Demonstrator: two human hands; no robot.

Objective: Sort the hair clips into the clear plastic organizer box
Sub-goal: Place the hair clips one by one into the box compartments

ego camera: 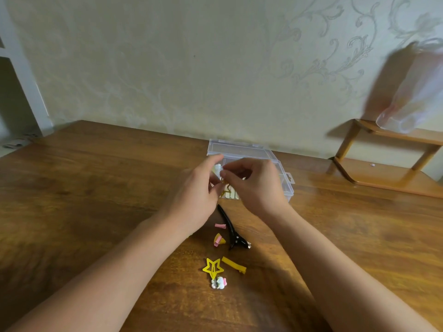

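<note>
The clear plastic organizer box [282,173] stands open on the wooden table [96,183], lid tilted back. Both my hands hover over its near left compartment. My left hand [196,195] and my right hand [254,185] pinch a small white clip [217,169] between their fingertips. A yellow clip [225,191] lies in the box under them. In front of the box lie a long black clip [231,227], a small pink clip [220,226], a yellow-and-pink clip [219,240], a yellow star clip [213,268], a yellow bar clip [233,264] and a white cloud clip [218,283].
A small wooden shelf [383,161] stands at the table's right rear, with a plastic bag [412,92] hanging above it. A patterned wall runs behind the table. A white frame [21,75] rises at the far left.
</note>
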